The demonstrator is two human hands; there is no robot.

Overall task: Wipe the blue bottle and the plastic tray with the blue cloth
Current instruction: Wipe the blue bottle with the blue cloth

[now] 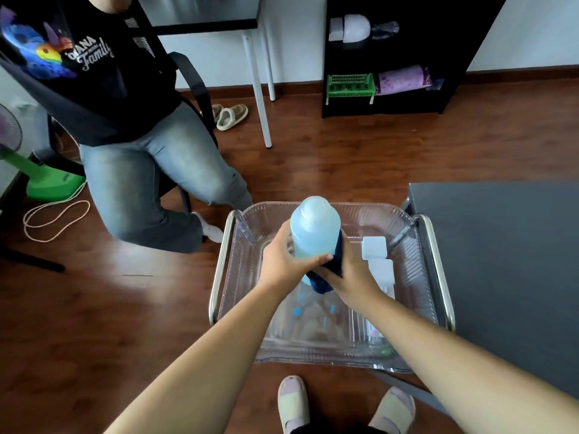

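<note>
Both forearms reach forward over the plastic tray [241, 277]. The left hand [282, 261] wraps the blue bottle [315, 233] from the left, thumb laid across its near face. The right hand [354, 277] grips the blue cloth [326, 278] and holds it against the bottle's lower right side, fingers curled round behind. The bottle is upright, cap end far, held above the tray's middle. White blocks [374, 247] lie in the tray just right of the right hand. A dark grey surface [501, 261] stands right of the tray.
</note>
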